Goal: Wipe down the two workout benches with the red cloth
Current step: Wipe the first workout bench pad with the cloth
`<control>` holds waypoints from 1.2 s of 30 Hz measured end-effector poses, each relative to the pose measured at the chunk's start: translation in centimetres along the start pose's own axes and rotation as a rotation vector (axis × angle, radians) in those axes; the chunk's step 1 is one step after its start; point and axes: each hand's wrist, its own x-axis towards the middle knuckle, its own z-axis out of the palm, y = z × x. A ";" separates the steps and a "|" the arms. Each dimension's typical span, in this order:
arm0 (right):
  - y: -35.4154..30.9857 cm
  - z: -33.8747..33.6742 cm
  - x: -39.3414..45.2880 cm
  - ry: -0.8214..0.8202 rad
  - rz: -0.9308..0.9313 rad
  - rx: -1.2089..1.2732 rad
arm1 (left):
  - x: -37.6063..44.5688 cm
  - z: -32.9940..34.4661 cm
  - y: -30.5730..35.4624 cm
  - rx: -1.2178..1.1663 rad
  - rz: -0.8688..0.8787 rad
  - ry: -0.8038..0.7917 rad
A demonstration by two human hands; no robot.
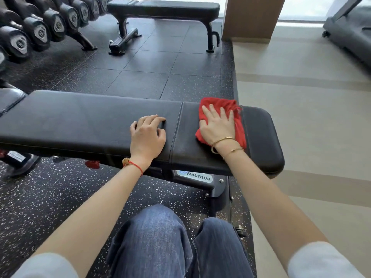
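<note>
step: I'm wiping the near bench [100,117], the padded surface right in front of me; the cloth sits on the short seat section at its right end.
how to do it well: I'd keep my palm flat and press evenly, run long overlapping passes along the pad, go over the seam [177,129] between the sections, and cover the rounded right edge before working left.
red cloth: red cloth [240,125] lies bunched on the pad, pinned under my right hand, edges sticking out on the far and right sides.
right hand: right hand [217,127] is spread flat, fingers apart, pressing down on the cloth; not gripping it as far as I can tell.
left hand: left hand [147,135] rests bare on the long section just left of the seam, fingers curled loosely, nothing in it; looks like bracing.
hands apart: near each other, not touching, seam between them.
second bench: far bench [163,7] stands well apart across the dark floor mat; I judge it's left for later.
progress: early, my guess; most of the near pad lies left of the cloth.
</note>
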 end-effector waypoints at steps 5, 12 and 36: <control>-5.3 1.6 -4.8 0.034 -0.222 0.035 | 0.0 0.0 0.2 0.011 -0.007 -0.001; -0.1 0.7 -7.4 0.070 -0.222 0.011 | -0.2 -0.4 -0.4 -0.012 0.027 -0.031; 10.9 -1.4 -9.7 0.032 0.010 0.013 | -0.2 -0.2 0.0 0.000 0.016 -0.021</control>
